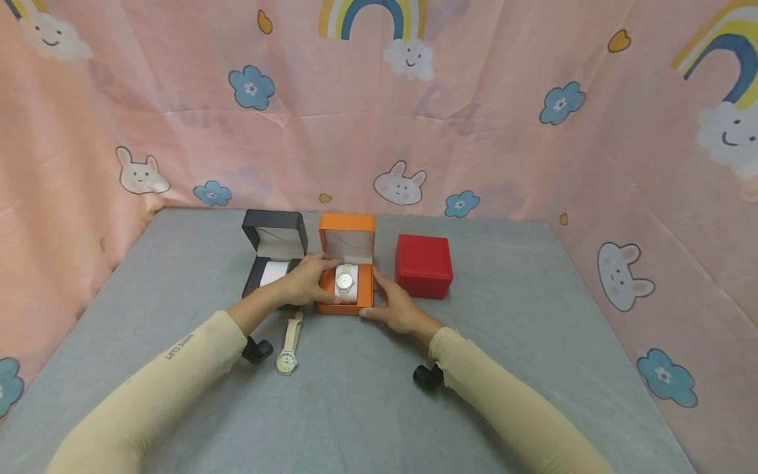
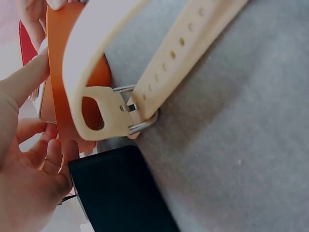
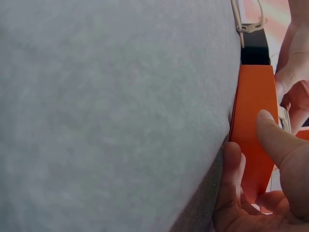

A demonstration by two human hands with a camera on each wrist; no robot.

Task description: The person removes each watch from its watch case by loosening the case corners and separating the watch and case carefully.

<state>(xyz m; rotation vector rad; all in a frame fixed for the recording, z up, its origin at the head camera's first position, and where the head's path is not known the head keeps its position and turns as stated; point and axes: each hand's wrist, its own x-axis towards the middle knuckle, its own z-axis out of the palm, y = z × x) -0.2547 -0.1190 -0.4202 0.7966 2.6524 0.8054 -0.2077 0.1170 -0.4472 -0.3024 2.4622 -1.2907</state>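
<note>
My left hand [image 1: 303, 280] reaches over the open orange watch box [image 1: 366, 289]. Its thumb and fingers pinch the ends of a white cushion [image 1: 354, 294], on which a pale-strapped watch [image 1: 345, 282] is mounted. The cushion sits in the box's left part. My right hand [image 1: 404, 311] grips the box's right front corner; in the right wrist view the thumb presses the orange front wall [image 3: 251, 150] and the fingers curl round the side. Another cream watch [image 1: 287, 361] lies face up below my left wrist, its buckle [image 2: 140, 125] large in the left wrist view.
An open black watch box [image 1: 254, 276] holding a white cushion [image 1: 273, 272] stands left of the orange one, partly behind my left hand. To the right is a closed red box [image 1: 423, 266]. A grey tabletop [image 1: 331, 408] meets a pink patterned curtain [image 1: 497, 151].
</note>
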